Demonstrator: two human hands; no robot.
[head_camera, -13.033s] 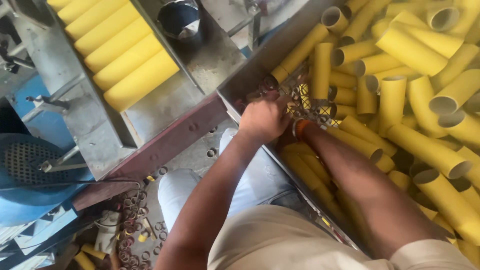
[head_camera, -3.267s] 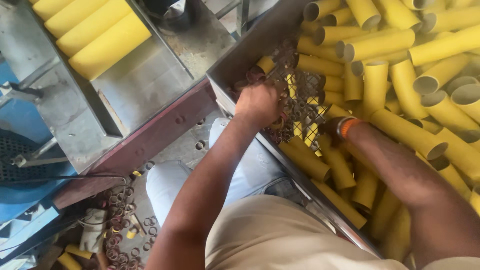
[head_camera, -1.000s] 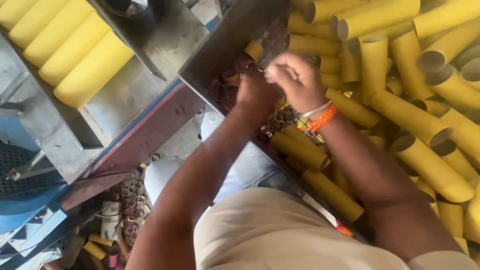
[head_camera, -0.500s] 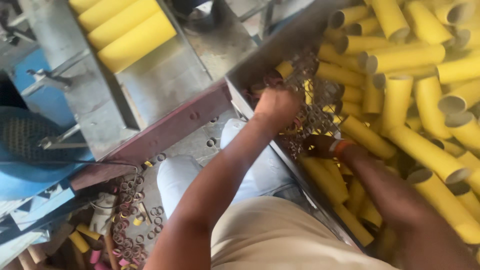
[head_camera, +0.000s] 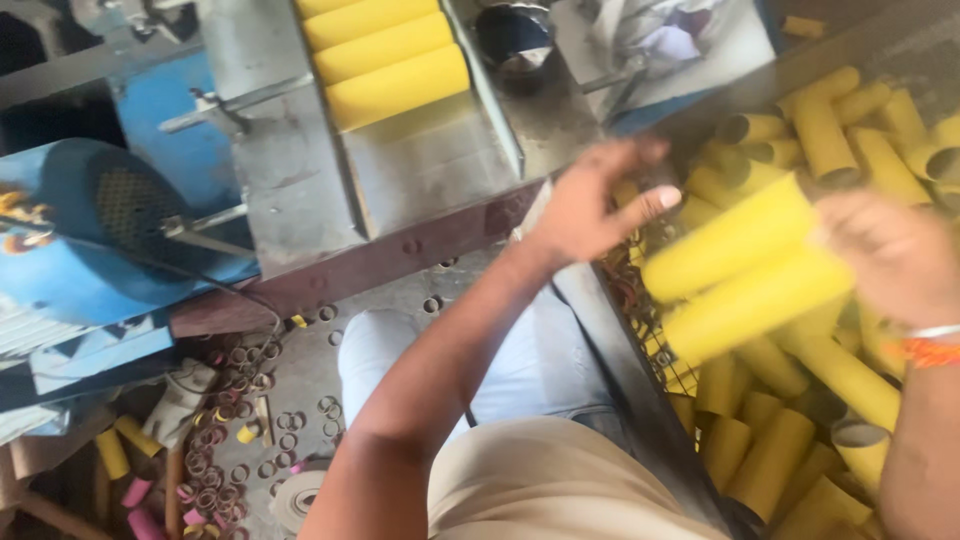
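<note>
Two yellow tubes (head_camera: 745, 275) lie lifted between the right hand (head_camera: 895, 255), fingers around their ends, and the spread-fingered left hand (head_camera: 590, 205); one could slip into the pile (head_camera: 800, 440).

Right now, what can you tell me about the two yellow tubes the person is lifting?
The two yellow tubes are long, plain cylinders that look like cardboard, blurred by motion. They lie side by side, tilted up to the right, above the bin of yellow tubes. The right hand grips their far ends; the left hand is open by their near ends.
</note>
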